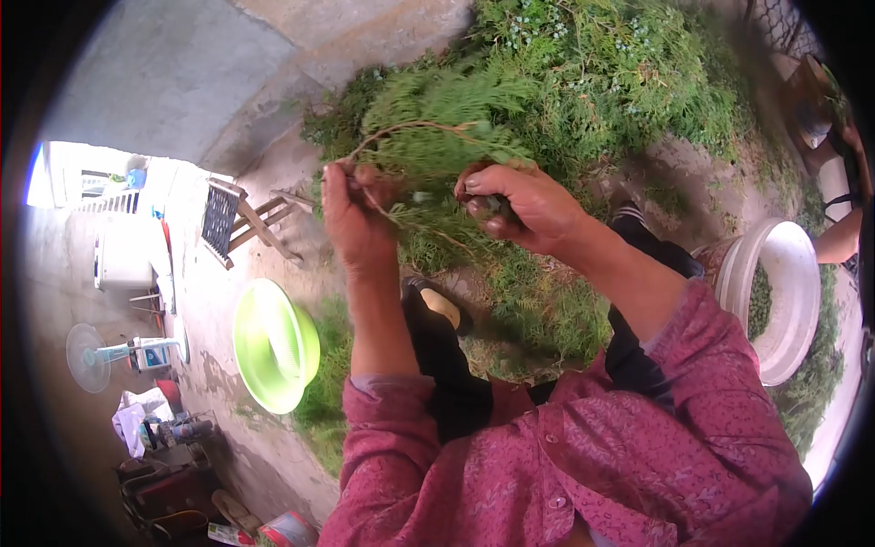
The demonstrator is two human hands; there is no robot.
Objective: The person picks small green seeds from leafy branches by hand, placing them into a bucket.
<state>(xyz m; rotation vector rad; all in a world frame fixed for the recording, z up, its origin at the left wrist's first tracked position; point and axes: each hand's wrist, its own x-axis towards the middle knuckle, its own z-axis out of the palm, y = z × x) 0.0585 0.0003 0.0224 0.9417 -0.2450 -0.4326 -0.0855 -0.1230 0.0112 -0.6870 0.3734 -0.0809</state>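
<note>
My left hand (358,205) is closed round the brown stem of a leafy evergreen branch (410,128), whose flat green sprays fan out above and to the right. Close to the branch's right side is my right hand (529,202), its fingers curled in. Small dark-green pieces (498,208) show between those fingers, too small to name. Beyond both hands lies a big heap of evergreen cuttings (620,68), dotted with pale bluish-green cones. More loose sprigs (547,314) cover the ground between my feet.
A lime-green plastic basin (251,346) stands at the left, near a folding stool (239,223). On the right is a white bucket (802,310) with small green pieces inside. Another person's arm (838,242) reaches in behind it. A fan (88,357) and piled belongings are far left.
</note>
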